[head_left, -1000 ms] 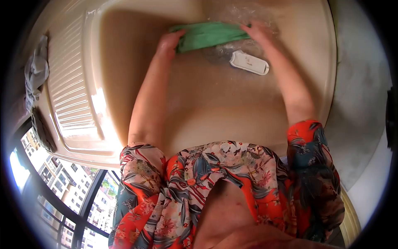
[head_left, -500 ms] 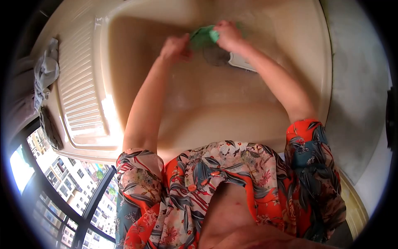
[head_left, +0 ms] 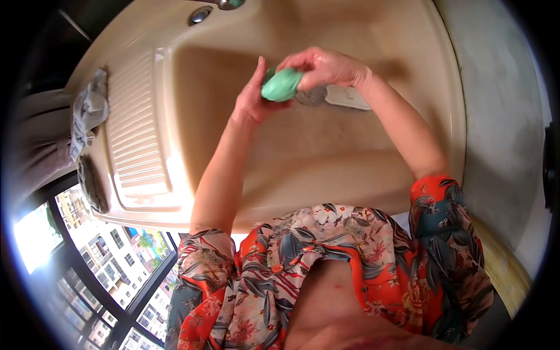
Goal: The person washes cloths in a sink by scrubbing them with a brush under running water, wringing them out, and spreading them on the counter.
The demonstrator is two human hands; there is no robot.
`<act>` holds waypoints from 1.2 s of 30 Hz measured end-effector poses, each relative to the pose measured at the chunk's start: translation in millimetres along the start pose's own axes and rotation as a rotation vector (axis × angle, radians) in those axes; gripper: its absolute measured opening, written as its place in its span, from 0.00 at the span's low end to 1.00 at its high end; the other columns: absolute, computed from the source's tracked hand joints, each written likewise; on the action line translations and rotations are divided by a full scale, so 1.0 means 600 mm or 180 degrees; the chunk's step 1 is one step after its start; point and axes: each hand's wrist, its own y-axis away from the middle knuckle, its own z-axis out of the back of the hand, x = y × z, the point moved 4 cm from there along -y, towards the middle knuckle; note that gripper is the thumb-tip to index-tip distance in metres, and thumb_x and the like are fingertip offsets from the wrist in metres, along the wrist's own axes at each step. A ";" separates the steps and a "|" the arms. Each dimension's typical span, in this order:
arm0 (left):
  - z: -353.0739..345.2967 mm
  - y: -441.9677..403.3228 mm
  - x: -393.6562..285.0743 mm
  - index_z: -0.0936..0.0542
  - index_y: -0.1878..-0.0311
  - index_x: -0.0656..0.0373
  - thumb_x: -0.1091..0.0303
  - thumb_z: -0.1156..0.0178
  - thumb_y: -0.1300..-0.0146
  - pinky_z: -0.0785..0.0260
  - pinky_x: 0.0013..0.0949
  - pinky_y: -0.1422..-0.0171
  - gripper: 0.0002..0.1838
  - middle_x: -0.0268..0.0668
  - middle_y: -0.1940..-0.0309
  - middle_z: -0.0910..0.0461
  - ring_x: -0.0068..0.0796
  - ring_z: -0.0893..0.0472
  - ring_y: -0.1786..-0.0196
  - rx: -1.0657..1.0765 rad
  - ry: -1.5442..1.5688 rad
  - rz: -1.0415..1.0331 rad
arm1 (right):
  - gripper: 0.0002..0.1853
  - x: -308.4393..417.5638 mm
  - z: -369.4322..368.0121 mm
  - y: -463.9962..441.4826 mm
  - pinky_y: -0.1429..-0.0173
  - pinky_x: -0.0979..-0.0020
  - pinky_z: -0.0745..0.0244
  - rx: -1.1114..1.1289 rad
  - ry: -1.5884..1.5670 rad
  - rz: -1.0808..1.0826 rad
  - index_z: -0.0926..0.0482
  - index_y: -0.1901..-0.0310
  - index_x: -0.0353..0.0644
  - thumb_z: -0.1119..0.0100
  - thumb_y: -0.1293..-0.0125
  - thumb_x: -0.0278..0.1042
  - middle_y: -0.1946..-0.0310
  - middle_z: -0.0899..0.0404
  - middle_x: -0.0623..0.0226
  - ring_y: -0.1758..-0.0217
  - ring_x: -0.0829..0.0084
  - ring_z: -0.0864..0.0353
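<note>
A mint-green cloth (head_left: 282,85), bunched into a smooth, wet-looking lump, is between my hands over the basin. My left hand (head_left: 255,99) cups it from the left, thumb pointing up and fingers beneath it. From the right, my right hand (head_left: 326,67) grips its upper and right side with bent fingers and thumb. Some darker green shows behind the lump, partly hidden by the fingers. Below the hands, the beige sink (head_left: 326,137) has a round drain (head_left: 311,95) and a white oblong piece (head_left: 348,98) lying beside it.
A ribbed washboard slope (head_left: 139,149) forms the sink's left side. Grey cloth (head_left: 89,114) hangs over the far left edge, with a darker cloth (head_left: 91,185) near it. A tap (head_left: 228,4) and a chrome knob (head_left: 200,16) sit at the top. A grey wall (head_left: 496,116) stands right.
The green cloth was stretched between my hands and is now gathered into a lump. My hands have come closer together. The view has shifted, bringing the tap and knob into sight.
</note>
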 end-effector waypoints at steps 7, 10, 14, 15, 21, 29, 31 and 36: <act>-0.041 0.035 0.021 0.33 0.46 0.54 0.60 0.43 0.45 0.29 0.45 0.61 0.23 0.40 0.57 0.27 0.40 0.25 0.63 0.0089 0.0184 -0.0457 | 0.16 -0.208 0.013 -0.058 0.56 0.70 0.28 -0.0665 -0.2801 -0.0727 0.25 0.55 0.44 0.49 0.38 0.45 0.60 0.24 0.68 0.59 0.74 0.25; -0.073 0.065 -0.005 0.30 0.52 0.67 0.66 0.46 0.45 0.28 0.42 0.59 0.19 0.49 0.59 0.24 0.41 0.24 0.58 0.0602 0.1036 -0.0620 | 0.14 -0.200 -0.012 -0.065 0.63 0.71 0.27 0.0300 -0.3463 0.0287 0.24 0.58 0.49 0.52 0.35 0.48 0.63 0.24 0.71 0.66 0.76 0.24; -0.088 0.050 0.018 0.28 0.56 0.63 0.66 0.45 0.44 0.28 0.37 0.62 0.14 0.45 0.63 0.23 0.40 0.22 0.66 0.0791 0.0639 -0.0705 | 0.19 -0.013 -0.071 -0.063 0.58 0.71 0.28 -0.0288 -0.2881 0.0655 0.29 0.52 0.42 0.49 0.37 0.47 0.67 0.26 0.69 0.62 0.74 0.26; -0.089 0.051 0.021 0.29 0.55 0.62 0.65 0.45 0.44 0.29 0.37 0.63 0.15 0.43 0.64 0.24 0.38 0.23 0.65 0.0902 0.0617 -0.0771 | 0.21 0.018 -0.076 -0.066 0.56 0.71 0.29 -0.0624 -0.2609 0.0615 0.31 0.50 0.40 0.47 0.38 0.46 0.69 0.27 0.69 0.60 0.73 0.27; -0.061 0.032 0.016 0.27 0.69 0.57 0.67 0.39 0.49 0.39 0.30 0.75 0.08 0.31 0.80 0.29 0.23 0.33 0.82 0.0078 -0.0573 -0.0579 | 0.10 -0.013 -0.022 -0.106 0.70 0.75 0.31 -0.0943 -0.1176 0.0072 0.28 0.60 0.38 0.45 0.39 0.34 0.78 0.32 0.72 0.76 0.80 0.32; 0.091 -0.041 0.038 0.25 0.63 0.63 0.58 0.36 0.54 0.37 0.31 0.75 0.20 0.35 0.78 0.27 0.22 0.31 0.81 -0.2181 -0.4535 -0.2012 | 0.09 -0.209 -0.022 -0.155 0.70 0.72 0.29 -0.3083 0.1244 0.0156 0.25 0.63 0.35 0.51 0.39 0.31 0.75 0.24 0.64 0.75 0.77 0.26; 0.086 -0.039 0.043 0.26 0.60 0.65 0.54 0.38 0.53 0.35 0.31 0.75 0.23 0.37 0.77 0.26 0.24 0.30 0.81 -0.2328 -0.4871 -0.1521 | 0.09 -0.237 -0.008 -0.153 0.67 0.72 0.29 -0.3083 0.0948 -0.0112 0.24 0.63 0.36 0.50 0.38 0.32 0.73 0.23 0.68 0.71 0.78 0.25; -0.038 0.004 0.046 0.27 0.62 0.59 0.46 0.46 0.45 0.41 0.30 0.79 0.23 0.31 0.84 0.31 0.25 0.34 0.85 -0.0308 -0.1761 -0.0168 | 0.20 -0.040 0.009 -0.067 0.51 0.72 0.29 -0.0559 -0.1293 0.0360 0.28 0.48 0.43 0.50 0.36 0.46 0.54 0.26 0.70 0.55 0.74 0.27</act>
